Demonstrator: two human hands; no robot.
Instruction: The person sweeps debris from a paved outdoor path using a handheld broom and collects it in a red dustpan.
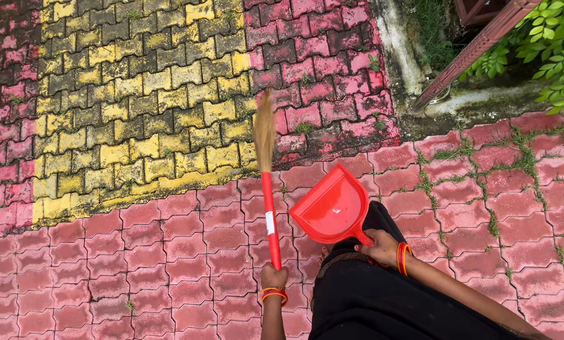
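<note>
Currently, in the head view, the left hand [273, 276] is closed around the lower end of a broom [267, 182], gripping its red handle. From that grip the handle runs up and away from the person, carrying a white label partway along, and ends in tan bristles that look blurred over the yellow paving [137, 94]. Orange and red bangles sit on the wrist just below the grip.

The right hand [382, 247] is closed on the short handle of a red dustpan [332, 204]. The pan extends up and to the left of this grip, its open mouth tilted toward the broom handle, close to it but apart. Bangles also circle this wrist. Both hands are held above red paving [168, 264], with the person's black garment [370, 296] directly beneath the dustpan grip. Green leaves [556, 44] lie well off to the upper right.
</note>
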